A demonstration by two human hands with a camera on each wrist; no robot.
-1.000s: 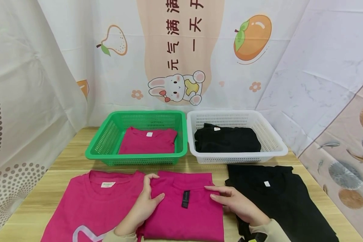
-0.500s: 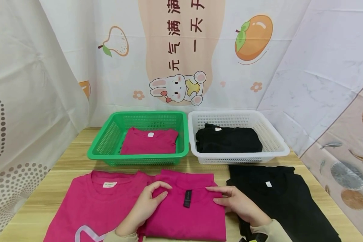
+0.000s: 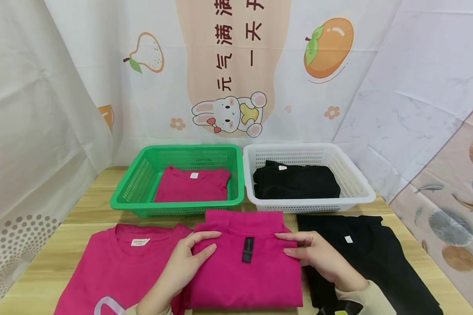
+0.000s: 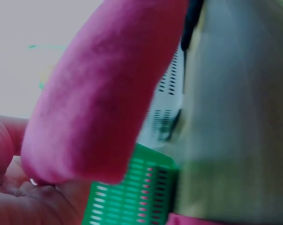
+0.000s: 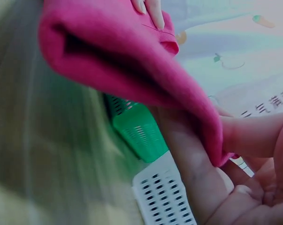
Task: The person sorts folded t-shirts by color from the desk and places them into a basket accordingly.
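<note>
A folded magenta shirt (image 3: 246, 280) with a black neck label is held level between both hands in the head view. My left hand (image 3: 185, 261) grips its left side, thumb and forefinger on top. On the opposite side, my right hand (image 3: 325, 259) pinches the edge, with fingers under the cloth. The right wrist view shows the folded layers of the shirt (image 5: 118, 61) bending over the fingers, above the tabletop. From the left wrist, the rounded fold of the shirt (image 4: 99, 103) hides part of the hand.
Behind the hands stand a green basket (image 3: 177, 204) with a folded pink shirt (image 3: 193, 186) and a white basket (image 3: 311, 202) with folded black clothing (image 3: 297, 181). Another pink shirt (image 3: 130, 262) lies at left, a black shirt (image 3: 362, 258) at right, both on the wooden table (image 3: 82, 210).
The left hand has shifted its grip on the side of the magenta shirt. Both hands have raised the shirt off the table and slightly forward, toward the baskets.
</note>
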